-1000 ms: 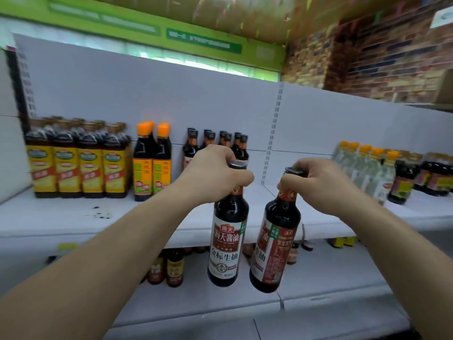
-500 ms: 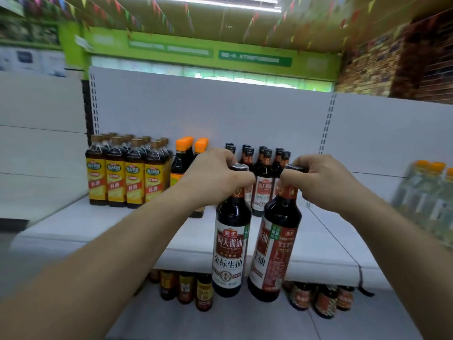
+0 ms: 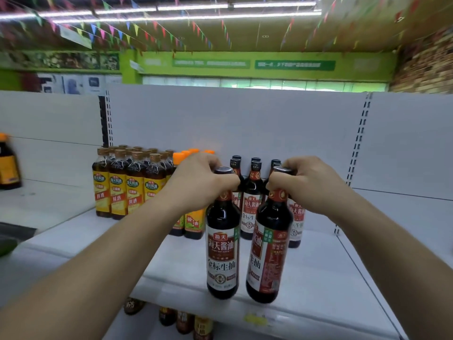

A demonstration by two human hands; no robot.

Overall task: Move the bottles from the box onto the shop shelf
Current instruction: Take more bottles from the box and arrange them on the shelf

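Head view: the left hand (image 3: 203,182) and right hand (image 3: 311,187) each hold a dark soy sauce bottle by its neck, just under the black cap, over the front edge of the white shelf (image 3: 318,278). The fingers (image 3: 230,180) of both hands are curled tightly around the necks. The two bottles hang side by side, nearly touching. Whether their bases rest on the shelf cannot be told.

The left-hand bottle (image 3: 223,241) stands upright and faces the camera. Its label reads 海天 in a red badge, then 海天酱油, and 金标生抽 in gold on white. The right-hand bottle (image 3: 269,253) tilts a little and is turned. It shows 生抽 at the label's edge and a red panel of print too small to read.

Behind them, near the back panel, stands a group of matching bottles (image 3: 252,204) with the same 海天酱油 金标生抽 label. To the left are orange-capped bottles (image 3: 193,224) marked 酱油. Further left are yellow-labelled bottles (image 3: 134,190) reading 海天料酒 and 料酒. More bottles (image 3: 183,320) show on the shelf below. A green band (image 3: 294,65) across the far wall carries white writing, too blurred to read.
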